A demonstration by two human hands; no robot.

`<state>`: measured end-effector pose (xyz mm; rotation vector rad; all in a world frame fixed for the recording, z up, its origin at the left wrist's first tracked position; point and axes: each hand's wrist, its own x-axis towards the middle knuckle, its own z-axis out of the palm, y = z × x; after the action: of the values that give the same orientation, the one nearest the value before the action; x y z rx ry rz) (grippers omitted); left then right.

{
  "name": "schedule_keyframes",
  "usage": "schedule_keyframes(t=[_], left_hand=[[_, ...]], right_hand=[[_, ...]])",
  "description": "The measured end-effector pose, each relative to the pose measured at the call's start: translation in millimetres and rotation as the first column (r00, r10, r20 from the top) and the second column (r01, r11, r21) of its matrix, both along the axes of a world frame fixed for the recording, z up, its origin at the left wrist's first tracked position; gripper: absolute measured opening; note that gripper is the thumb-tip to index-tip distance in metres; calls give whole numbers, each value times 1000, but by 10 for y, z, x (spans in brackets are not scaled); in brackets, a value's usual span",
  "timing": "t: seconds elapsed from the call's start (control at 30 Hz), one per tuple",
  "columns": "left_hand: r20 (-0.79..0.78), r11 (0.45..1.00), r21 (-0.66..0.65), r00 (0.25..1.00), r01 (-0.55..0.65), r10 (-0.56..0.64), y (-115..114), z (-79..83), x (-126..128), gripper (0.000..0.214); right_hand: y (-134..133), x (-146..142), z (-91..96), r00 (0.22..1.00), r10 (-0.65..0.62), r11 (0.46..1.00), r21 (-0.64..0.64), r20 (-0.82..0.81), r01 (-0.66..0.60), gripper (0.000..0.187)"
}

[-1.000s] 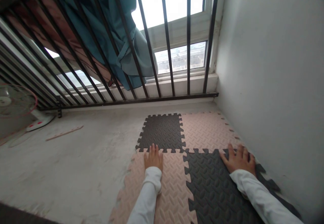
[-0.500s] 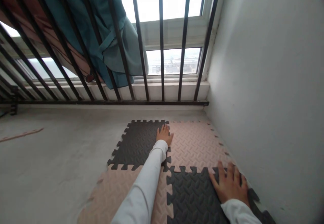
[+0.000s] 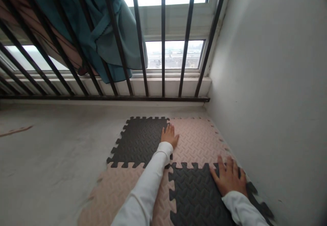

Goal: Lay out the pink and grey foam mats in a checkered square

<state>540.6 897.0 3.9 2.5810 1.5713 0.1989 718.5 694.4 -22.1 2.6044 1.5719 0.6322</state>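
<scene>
Interlocking foam mat tiles lie on the floor in a two-by-two block. My left hand (image 3: 170,136) rests flat, fingers spread, over the seam between the far black tile (image 3: 143,139) and the far pink tile (image 3: 195,139). Palm down, my right hand (image 3: 230,176) lies on the near black tile (image 3: 196,195), its fingertips reaching the seam with the far pink tile. Beneath my left sleeve is the near pink tile (image 3: 112,192), partly hidden by the arm. The tiles' puzzle edges mesh along the visible seams; neither hand grips anything.
A white wall (image 3: 276,100) runs close along the tiles' right side. Ahead stands a dark metal railing (image 3: 153,98), with a blue cloth (image 3: 107,48) hanging behind its bars before a window (image 3: 176,54). A thin pinkish strip (image 3: 16,131) lies on the grey floor (image 3: 58,164) at left.
My left hand has slid slightly right, further onto the seam and the far pink tile. My right hand stays at nearly the same spot on the near black tile. The view has shifted slightly.
</scene>
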Motion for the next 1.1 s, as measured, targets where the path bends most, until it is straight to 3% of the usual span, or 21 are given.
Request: schedule_keyframes(t=[0.17,0.4,0.6,0.83,1.1], left_hand=[[33,999,-15,998,49,-49,-642,7,-111,57],[180,970,-152,970,191,-163,-1821,147,-362,56],[309,932,-293,943,215,-121,-2640,257,-632,59],[378,891,-398,924,220,-60,-3381,420,-881,65],[277,937,-321,960,141,-50,-3866,420,-1332,65]], right_hand=[[18,-40,65,999,-36,999,-42,-17,35,63],[44,-146,269,983,-33,969,-248,-183,-14,52],[-288,-505,340,983,-32,949,-314,-180,-27,59],[-916,-979,379,976,62,935,-330,-211,-131,59],[-1447,-1315,422,958,134,932,-297,-254,-209,55]])
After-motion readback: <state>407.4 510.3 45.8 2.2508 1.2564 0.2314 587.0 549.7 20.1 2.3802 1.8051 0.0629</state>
